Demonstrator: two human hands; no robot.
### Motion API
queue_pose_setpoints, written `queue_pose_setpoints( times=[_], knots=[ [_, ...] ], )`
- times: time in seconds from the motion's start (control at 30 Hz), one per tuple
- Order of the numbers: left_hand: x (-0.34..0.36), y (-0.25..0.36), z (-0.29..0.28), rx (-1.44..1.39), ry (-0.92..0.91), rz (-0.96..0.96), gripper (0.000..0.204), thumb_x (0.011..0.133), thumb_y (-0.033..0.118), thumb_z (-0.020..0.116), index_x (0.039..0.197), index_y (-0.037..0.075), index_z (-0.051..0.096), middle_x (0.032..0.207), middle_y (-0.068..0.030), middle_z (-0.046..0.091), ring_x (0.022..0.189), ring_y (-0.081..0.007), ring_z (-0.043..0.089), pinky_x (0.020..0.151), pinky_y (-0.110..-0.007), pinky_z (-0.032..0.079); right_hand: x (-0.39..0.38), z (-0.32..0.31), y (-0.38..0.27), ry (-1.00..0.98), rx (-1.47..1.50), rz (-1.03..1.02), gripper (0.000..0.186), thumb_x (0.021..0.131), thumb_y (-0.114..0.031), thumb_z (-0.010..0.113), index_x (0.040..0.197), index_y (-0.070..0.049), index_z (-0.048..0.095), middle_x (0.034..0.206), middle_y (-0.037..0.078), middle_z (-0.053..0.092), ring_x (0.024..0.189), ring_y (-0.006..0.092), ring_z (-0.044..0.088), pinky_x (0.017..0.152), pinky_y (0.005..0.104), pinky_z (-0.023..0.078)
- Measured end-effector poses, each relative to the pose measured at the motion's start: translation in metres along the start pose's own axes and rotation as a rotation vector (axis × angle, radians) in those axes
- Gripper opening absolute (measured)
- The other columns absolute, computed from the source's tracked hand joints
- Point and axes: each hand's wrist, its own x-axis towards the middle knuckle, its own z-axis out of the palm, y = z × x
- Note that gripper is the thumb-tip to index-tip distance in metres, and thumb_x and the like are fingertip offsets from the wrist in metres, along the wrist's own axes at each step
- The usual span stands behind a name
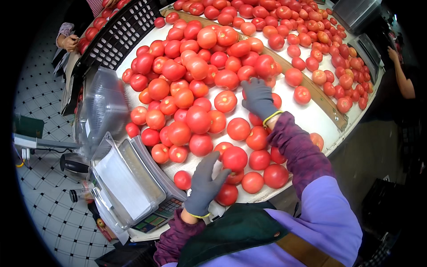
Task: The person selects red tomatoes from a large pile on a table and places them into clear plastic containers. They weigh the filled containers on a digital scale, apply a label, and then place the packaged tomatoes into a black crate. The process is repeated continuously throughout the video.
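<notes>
Between, beside and beyond gloved hands (205, 184): loose red tomatoes (238, 129).

Left hand (205, 184) and right hand (259, 100): matt cloth gloves (262, 106). Tomatoes (238, 129) between hands: smooth, glossy. Strip (327, 106) beyond right hand: matt, wood-looking. Tubs (106, 98) left of left hand: clear, shiny plastic; sheet (121, 181) there, matt paper. Crate (118, 38) beyond left hand: plastic. Sleeves (302, 155) behind hands: crinkled cloth.

Head-worn fisheye, close above table (307, 122), facing steeply down (straight edges bent); right rim seemingly underlit.
</notes>
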Motion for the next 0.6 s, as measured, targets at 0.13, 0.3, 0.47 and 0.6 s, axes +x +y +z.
queue_pose_setpoints(
  times=[0.13,0.3,0.47,0.6],
  knots=[
    [-0.001,0.006,-0.007,-0.795,0.068,-0.368,0.055,0.086,0.025,0.066,0.132,0.005,0.044,0.124,-0.0156,0.053,0.11,-0.0263,0.055,0.092,-0.039,0.047,-0.022,-0.025,0.001,-0.03,1.348,0.137,0.05,0.075,-0.026,0.069,0.119,-0.008,0.052,0.116,0.01,0.054,0.104,0.0221,0.055,0.079,0.0366,0.049],
    [0.002,0.025,-0.025,-1.482,0.215,-0.526,0.066,0.089,0.047,0.057,0.139,0.011,0.033,0.131,-0.016,0.045,0.114,-0.0318,0.052,0.084,-0.051,0.052,-0.059,-0.069,-0.058,-0.35,1.451,-0.266,0.057,0.085,-0.035,0.065,0.128,0.001,0.05,0.123,0.013,0.056,0.112,0.0209,0.055,0.092,0.0316,0.045],
    [-0.025,0.013,-0.037,-1.434,0.237,-0.581,0.055,0.09,0.045,0.054,0.132,0.011,0.042,0.123,-0.0133,0.051,0.109,-0.0322,0.056,0.075,-0.053,0.054,-0.029,-0.031,-0.122,-0.196,0.664,-0.223,0.061,0.079,-0.043,0.067,0.126,-0.008,0.051,0.115,0.014,0.058,0.105,0.0253,0.057,0.087,0.0378,0.048],
    [-0.059,0.01,-0.041,-1.268,0.272,-0.43,0.053,0.093,0.04,0.052,0.136,0.012,0.038,0.125,-0.0121,0.048,0.115,-0.0303,0.05,0.083,-0.053,0.051,-0.02,-0.014,-0.111,-0.249,1.147,-0.175,0.053,0.081,-0.038,0.063,0.122,-0.008,0.052,0.113,0.014,0.058,0.102,0.0254,0.058,0.084,0.0388,0.049]
  ],
)
